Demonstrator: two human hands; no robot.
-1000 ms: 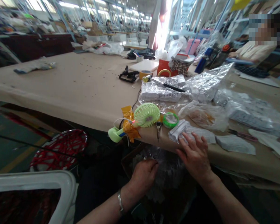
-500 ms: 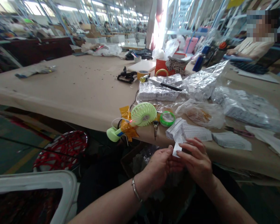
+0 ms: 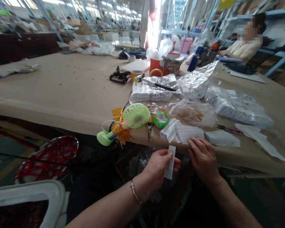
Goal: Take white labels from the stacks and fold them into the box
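Note:
My left hand (image 3: 158,169) pinches a small white paper label strip (image 3: 170,162) below the table's front edge. My right hand (image 3: 203,158) rests with fingers spread at the table edge, fingertips just below a stack of white printed labels (image 3: 181,133). Its fingers hold nothing. A second flat label sheet (image 3: 222,138) lies to the right of that stack. Under both hands sits a box with clear plastic bags (image 3: 142,160), partly hidden by my arms.
A green handheld fan (image 3: 136,115) is taped to the edge of the tan table (image 3: 68,91), beside a green tape roll (image 3: 161,119) and a small screwdriver (image 3: 148,128). Clear bags of labels (image 3: 237,106) lie behind. A person sits at far right. A red wire stool (image 3: 47,155) stands lower left.
My left hand rose from the box and took a label strip from my right hand. My right hand then moved back to the label stack at the table edge.

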